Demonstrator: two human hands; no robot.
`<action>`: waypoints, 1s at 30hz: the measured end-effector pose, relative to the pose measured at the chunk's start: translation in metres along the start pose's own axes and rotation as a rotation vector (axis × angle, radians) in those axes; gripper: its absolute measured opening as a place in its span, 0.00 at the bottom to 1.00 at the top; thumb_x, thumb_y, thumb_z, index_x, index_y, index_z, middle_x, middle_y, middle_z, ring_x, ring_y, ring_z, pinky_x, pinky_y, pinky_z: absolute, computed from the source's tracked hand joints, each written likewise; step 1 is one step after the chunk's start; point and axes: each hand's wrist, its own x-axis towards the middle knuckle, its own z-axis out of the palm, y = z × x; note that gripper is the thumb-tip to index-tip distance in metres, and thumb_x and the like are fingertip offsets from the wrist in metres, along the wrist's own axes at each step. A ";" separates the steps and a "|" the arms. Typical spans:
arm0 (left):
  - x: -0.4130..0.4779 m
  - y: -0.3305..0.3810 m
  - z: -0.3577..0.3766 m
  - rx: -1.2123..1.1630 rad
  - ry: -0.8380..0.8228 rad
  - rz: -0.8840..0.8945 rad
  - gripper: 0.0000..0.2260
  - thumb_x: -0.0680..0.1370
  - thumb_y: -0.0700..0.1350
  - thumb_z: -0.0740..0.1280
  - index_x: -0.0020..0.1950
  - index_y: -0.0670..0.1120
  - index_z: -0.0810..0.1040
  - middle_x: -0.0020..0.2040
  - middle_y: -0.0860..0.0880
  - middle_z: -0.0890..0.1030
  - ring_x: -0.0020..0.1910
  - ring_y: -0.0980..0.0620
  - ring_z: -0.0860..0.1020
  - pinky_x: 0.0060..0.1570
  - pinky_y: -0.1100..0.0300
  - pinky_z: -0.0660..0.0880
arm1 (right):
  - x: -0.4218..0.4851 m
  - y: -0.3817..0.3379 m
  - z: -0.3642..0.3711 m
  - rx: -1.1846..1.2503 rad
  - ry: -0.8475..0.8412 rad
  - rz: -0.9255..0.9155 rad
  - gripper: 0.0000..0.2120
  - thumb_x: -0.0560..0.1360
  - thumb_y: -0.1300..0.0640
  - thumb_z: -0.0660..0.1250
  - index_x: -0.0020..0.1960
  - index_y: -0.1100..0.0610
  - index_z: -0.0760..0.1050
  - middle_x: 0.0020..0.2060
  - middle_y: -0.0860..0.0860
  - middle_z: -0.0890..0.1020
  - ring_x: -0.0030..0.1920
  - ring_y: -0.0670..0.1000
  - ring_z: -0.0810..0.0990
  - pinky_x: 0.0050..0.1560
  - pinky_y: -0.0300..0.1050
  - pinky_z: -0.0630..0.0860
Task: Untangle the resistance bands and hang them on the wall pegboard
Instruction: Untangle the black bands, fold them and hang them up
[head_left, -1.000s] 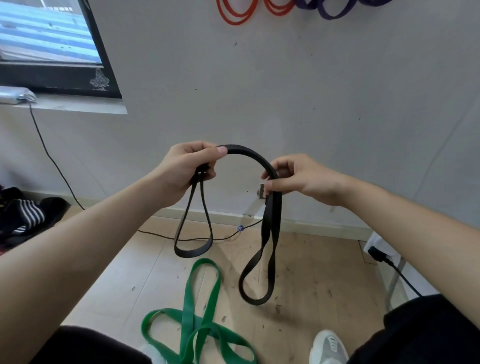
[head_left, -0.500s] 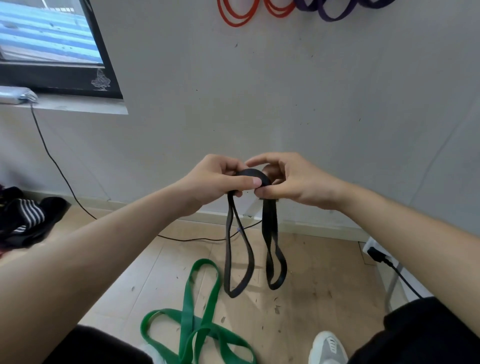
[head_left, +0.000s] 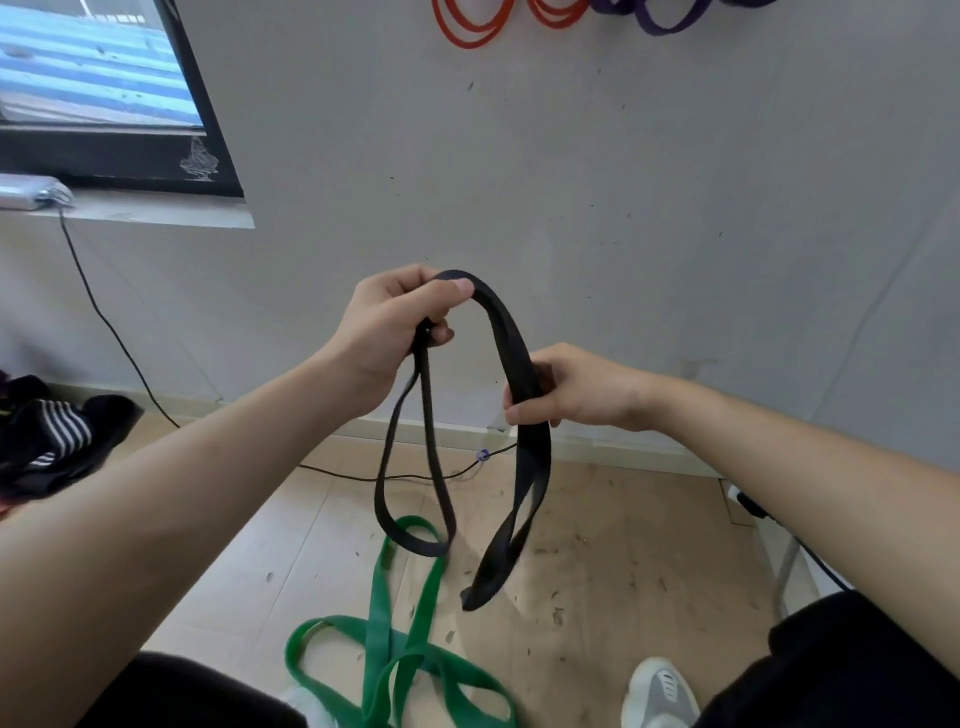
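Two loops hang from the black band (head_left: 506, 332), which is held up at chest height in front of the grey wall (head_left: 571, 182). The band arches between the hands. Both loops drop nearly straight towards the floor (head_left: 613, 545), so its long axis runs up and down.

The left hand (head_left: 395, 332) is the higher one. Its fingers are curled round the band and the thumb is pressed along the top of the arch. The loop below it shows mostly its thin edge. The right hand (head_left: 576, 387) is lower, with fingers and thumb wrapped round the doubled strap. The loop below it shows its flat face, twists once and reaches further down.

The green band (head_left: 384, 623) lies on the floor between the person's legs (crossed over itself in several places). Its long loop points away towards the wall, and the left black loop overlaps its far end in this view.

Orange bands (head_left: 467, 31) and purple bands (head_left: 670, 21) hang high on the wall, cut off by the top edge. A black cable (head_left: 104, 312) runs down from the windowsill and along the skirting, passing behind the hanging loops. Dark striped clothing (head_left: 52, 436) is piled at the left. A pale shoe (head_left: 660, 691) shows at the bottom right.
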 end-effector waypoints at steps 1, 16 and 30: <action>0.001 -0.001 -0.003 0.031 0.003 -0.013 0.09 0.71 0.47 0.75 0.35 0.49 0.77 0.31 0.53 0.72 0.31 0.52 0.72 0.46 0.56 0.75 | 0.000 0.000 -0.001 0.003 0.020 0.003 0.06 0.74 0.61 0.73 0.46 0.63 0.79 0.35 0.49 0.79 0.37 0.47 0.77 0.38 0.42 0.73; -0.011 -0.006 -0.009 0.344 -0.314 -0.052 0.18 0.69 0.53 0.76 0.54 0.45 0.85 0.39 0.52 0.81 0.40 0.54 0.76 0.44 0.58 0.75 | -0.012 -0.009 -0.018 -0.021 0.090 -0.050 0.10 0.70 0.60 0.79 0.48 0.60 0.82 0.42 0.56 0.84 0.44 0.50 0.82 0.56 0.52 0.79; -0.007 -0.007 -0.004 0.380 -0.201 0.084 0.07 0.77 0.46 0.73 0.53 0.45 0.86 0.36 0.55 0.80 0.36 0.56 0.76 0.40 0.62 0.75 | -0.016 -0.015 -0.020 0.068 -0.022 -0.018 0.15 0.72 0.63 0.75 0.53 0.70 0.75 0.46 0.66 0.82 0.42 0.53 0.79 0.38 0.39 0.74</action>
